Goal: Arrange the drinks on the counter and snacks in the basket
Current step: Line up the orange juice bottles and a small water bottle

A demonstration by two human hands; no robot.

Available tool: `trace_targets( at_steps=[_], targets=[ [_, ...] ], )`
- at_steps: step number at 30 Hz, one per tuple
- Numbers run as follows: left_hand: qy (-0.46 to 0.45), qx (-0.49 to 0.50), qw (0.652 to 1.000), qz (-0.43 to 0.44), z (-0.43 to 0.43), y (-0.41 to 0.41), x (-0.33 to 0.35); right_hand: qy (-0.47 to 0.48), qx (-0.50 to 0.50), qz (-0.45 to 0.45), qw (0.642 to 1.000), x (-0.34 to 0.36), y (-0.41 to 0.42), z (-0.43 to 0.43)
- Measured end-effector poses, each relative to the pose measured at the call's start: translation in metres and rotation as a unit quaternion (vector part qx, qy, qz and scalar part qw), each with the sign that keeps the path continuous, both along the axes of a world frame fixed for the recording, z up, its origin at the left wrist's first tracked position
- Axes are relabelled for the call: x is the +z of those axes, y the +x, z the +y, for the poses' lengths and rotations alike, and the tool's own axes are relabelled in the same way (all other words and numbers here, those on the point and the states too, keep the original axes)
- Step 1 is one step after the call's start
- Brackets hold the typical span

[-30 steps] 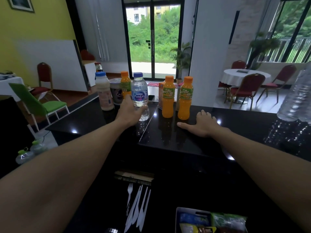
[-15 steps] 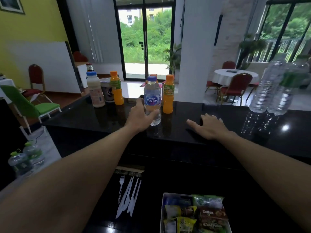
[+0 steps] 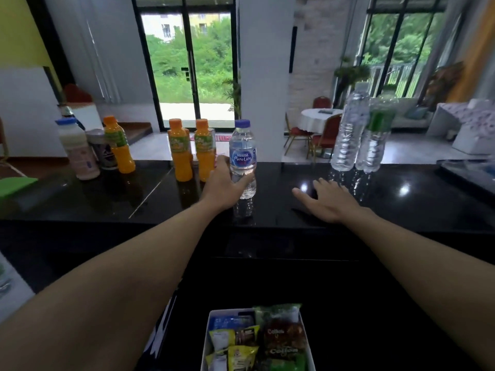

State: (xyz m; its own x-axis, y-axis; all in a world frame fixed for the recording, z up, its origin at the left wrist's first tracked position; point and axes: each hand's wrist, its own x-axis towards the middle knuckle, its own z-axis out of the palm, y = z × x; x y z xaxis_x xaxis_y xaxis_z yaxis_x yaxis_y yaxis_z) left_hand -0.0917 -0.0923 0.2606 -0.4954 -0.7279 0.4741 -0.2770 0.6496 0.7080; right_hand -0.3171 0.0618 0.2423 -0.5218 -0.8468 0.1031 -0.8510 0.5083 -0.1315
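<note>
the small water bottle (image 3: 242, 156) is stood upright on the black counter (image 3: 401, 199), about midway along it and a little in from the far edge. it is gripped low on its body by the left hand (image 3: 222, 183), whose fingers and thumb are curled round the clear plastic below the blue label. the low grip is judged to be chosen so that the bottle can be moved without tipping. just to its left, close behind that hand, two orange juice bottles (image 3: 180, 151) are set side by side near the far edge, so a row of drinks seems to be intended. toward the far left corner a milky bottle (image 3: 77, 151), a dark can (image 3: 103, 149) and a third orange bottle (image 3: 119, 145) are grouped close together. the right hand (image 3: 325, 200) is laid flat on the counter with fingers straight and spread, and nothing is held in it; it is judged to serve as a brace. beyond it, near the far edge, two tall clear bottles (image 3: 348, 129) are stood together. the snacks (image 3: 284, 336) are packed in the white basket (image 3: 207, 336) below the counter's near edge, so that part looks done.
</note>
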Motion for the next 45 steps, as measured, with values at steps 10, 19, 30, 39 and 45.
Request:
trace_targets(
  at_steps=[10,19,30,39,45],
  targets=[
    [0.001,-0.011,1.000,0.004,0.017,-0.099,-0.003,0.008,-0.048,0.008,0.999,0.000,-0.092,0.035],
    [0.022,-0.005,1.000,0.003,0.016,-0.167,-0.004,0.019,-0.027,0.006,0.999,-0.005,-0.124,0.028],
    [0.101,-0.031,0.994,-0.021,0.020,-0.196,-0.005,0.016,-0.034,0.032,0.999,-0.010,-0.130,0.026],
    [0.096,-0.055,0.993,-0.037,0.016,-0.212,-0.002,0.017,-0.040,0.026,0.999,-0.009,-0.127,0.025],
    [0.096,-0.038,0.994,-0.038,0.012,-0.227,-0.004,0.009,-0.041,0.030,0.999,-0.011,-0.129,0.025]
  ],
)
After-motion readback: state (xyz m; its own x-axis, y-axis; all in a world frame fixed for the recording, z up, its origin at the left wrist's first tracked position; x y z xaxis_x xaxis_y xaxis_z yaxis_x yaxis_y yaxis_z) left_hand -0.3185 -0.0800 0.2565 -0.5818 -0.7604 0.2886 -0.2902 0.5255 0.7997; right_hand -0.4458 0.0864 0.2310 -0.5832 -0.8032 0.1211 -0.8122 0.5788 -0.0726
